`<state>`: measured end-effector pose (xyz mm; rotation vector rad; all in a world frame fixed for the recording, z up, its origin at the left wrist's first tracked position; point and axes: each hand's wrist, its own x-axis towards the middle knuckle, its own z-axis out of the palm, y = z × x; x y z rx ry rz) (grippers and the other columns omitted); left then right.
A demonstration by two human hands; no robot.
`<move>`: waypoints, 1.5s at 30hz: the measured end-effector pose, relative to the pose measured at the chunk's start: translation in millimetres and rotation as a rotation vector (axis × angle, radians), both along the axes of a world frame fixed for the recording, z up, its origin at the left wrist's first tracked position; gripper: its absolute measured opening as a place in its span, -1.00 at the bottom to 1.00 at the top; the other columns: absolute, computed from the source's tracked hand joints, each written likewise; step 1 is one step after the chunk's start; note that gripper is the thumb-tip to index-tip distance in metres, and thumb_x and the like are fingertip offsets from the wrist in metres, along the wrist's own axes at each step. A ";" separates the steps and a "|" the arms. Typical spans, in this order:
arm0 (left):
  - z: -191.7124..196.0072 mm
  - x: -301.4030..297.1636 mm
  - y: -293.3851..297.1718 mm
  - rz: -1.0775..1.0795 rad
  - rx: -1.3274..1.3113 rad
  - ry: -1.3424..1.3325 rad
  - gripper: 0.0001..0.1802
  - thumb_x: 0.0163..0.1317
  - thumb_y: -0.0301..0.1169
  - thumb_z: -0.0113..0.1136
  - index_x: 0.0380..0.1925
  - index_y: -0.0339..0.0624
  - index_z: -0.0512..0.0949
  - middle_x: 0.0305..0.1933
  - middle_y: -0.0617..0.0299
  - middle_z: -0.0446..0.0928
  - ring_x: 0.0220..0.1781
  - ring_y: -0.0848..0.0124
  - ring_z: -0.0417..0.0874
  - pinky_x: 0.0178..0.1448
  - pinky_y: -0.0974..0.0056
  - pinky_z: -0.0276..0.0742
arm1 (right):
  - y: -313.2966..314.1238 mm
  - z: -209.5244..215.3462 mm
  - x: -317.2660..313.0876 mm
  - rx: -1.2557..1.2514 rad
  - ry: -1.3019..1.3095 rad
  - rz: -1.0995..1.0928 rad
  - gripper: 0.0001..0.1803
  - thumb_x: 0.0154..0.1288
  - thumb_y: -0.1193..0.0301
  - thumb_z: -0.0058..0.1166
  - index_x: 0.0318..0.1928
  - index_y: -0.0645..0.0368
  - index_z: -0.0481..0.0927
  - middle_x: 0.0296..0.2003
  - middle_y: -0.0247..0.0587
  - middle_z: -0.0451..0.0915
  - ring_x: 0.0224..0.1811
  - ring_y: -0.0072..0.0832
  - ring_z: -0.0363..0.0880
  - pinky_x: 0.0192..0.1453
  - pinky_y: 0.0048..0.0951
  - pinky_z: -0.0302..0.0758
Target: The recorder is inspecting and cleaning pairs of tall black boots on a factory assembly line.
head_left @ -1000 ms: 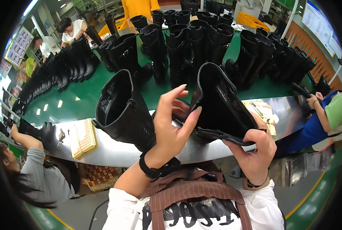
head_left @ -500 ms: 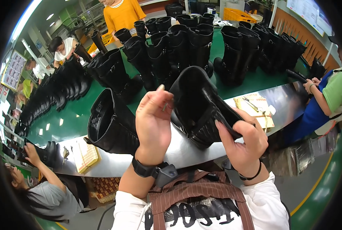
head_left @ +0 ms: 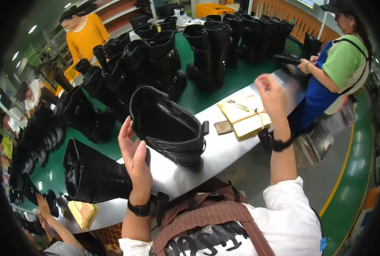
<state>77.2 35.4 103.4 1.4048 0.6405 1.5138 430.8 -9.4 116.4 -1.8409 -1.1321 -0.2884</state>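
Note:
A tall black boot (head_left: 168,128) stands tilted on the steel bench (head_left: 228,149), its sole near the bench's front edge. My left hand (head_left: 134,160) presses against the back of its shaft with the fingers stretched upward and steadies it. My right hand (head_left: 272,94) is lifted off to the right, above a yellow board (head_left: 241,115) with small tools, and holds nothing. A second black boot (head_left: 92,175) lies on its side just left of my left hand.
Rows of black boots (head_left: 168,55) fill the green belt (head_left: 237,77) behind the bench. A person in a blue apron (head_left: 335,72) works at the right, one in orange (head_left: 85,36) at the back. Someone's hands (head_left: 45,209) and a yellow pad (head_left: 81,212) are at lower left.
My right hand has let go of the boot and swung up to the right. The boot has come down onto the bench, with only my left hand on it.

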 end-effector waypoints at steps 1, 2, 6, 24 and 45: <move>0.5 1.9 2.0 -0.018 0.002 -0.001 -0.31 0.15 -0.41 0.06 0.31 -0.29 0.17 0.29 0.06 0.24 0.34 0.30 0.22 0.44 0.12 0.09 | 4.0 -20.6 15.7 -0.181 -0.052 0.036 -0.76 0.23 0.26 0.23 -0.17 0.10 0.61 -0.36 -0.17 0.67 -0.34 -0.29 0.64 -0.25 -0.34 0.52; 0.8 4.2 3.4 0.017 0.046 0.019 -0.37 0.14 -0.47 0.09 0.25 -0.28 0.21 0.26 0.07 0.25 0.31 0.30 0.25 0.42 0.13 0.11 | 9.7 -41.3 30.2 -0.400 -0.081 0.027 -0.74 0.19 0.29 0.25 -0.15 0.14 0.62 -0.34 -0.13 0.67 -0.31 -0.27 0.64 -0.21 -0.34 0.52; -1.0 11.4 4.0 0.243 0.269 0.056 -0.57 0.07 -0.71 0.08 -0.03 -0.23 0.29 0.06 0.16 0.32 0.07 0.43 0.41 0.27 0.31 0.31 | 26.3 -115.9 47.3 -0.459 -0.172 0.129 -0.66 0.05 0.22 0.33 -0.20 0.10 0.63 -0.31 -0.16 0.66 -0.14 -0.22 0.60 -0.05 -0.19 0.45; 3.1 22.2 10.5 0.784 0.656 0.177 -0.68 -0.12 -0.71 0.44 -0.37 -0.23 0.54 -0.38 0.18 0.56 -0.33 0.33 0.58 -0.23 0.33 0.50 | -23.1 127.0 -103.5 -0.045 0.024 0.687 -0.71 0.42 0.30 0.04 -0.05 0.29 0.53 -0.29 -0.37 0.60 -0.32 -0.68 0.42 -0.25 -0.60 0.37; 9.4 21.6 7.7 0.768 0.636 0.178 -0.70 -0.17 -0.69 0.45 -0.41 -0.19 0.58 -0.40 0.21 0.55 -0.33 0.27 0.56 -0.25 0.29 0.48 | -9.9 170.8 -165.0 -0.137 -0.585 0.553 -0.62 0.12 0.18 0.31 -0.56 0.24 0.54 -0.70 -0.15 0.43 -0.67 -0.29 0.38 -0.54 -0.35 0.27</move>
